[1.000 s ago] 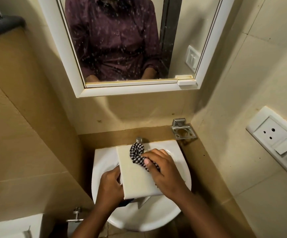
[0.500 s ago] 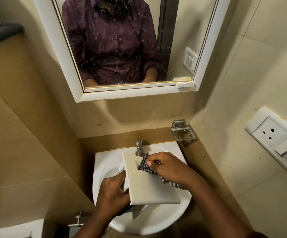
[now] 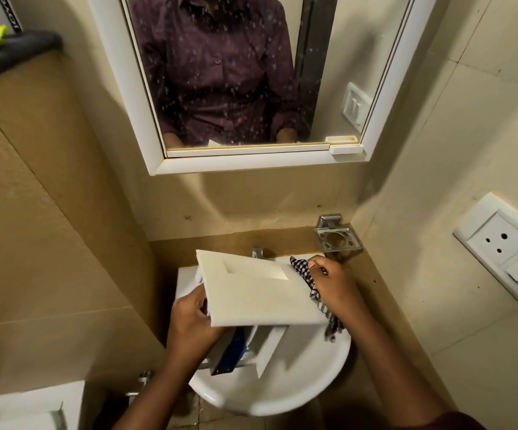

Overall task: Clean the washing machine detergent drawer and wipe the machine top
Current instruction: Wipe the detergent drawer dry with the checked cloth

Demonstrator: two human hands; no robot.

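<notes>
Over the sink (image 3: pixel 270 398), our left hand (image 3: pixel 194 321) grips the near-left corner of the detergent drawer (image 3: pixel 257 293), its front panel facing up. Its long axis runs left to right; farther back, our right hand (image 3: pixel 333 282) pinches the checkered cloth (image 3: pixel 302 270) against the drawer's right end.

walls: beige tile (image 3: pixel 50 231) | mirror (image 3: pixel 226 72) white-framed | basin (image 3: pixel 282 395) white | socket panel (image 3: pixel 505 252) right
</notes>
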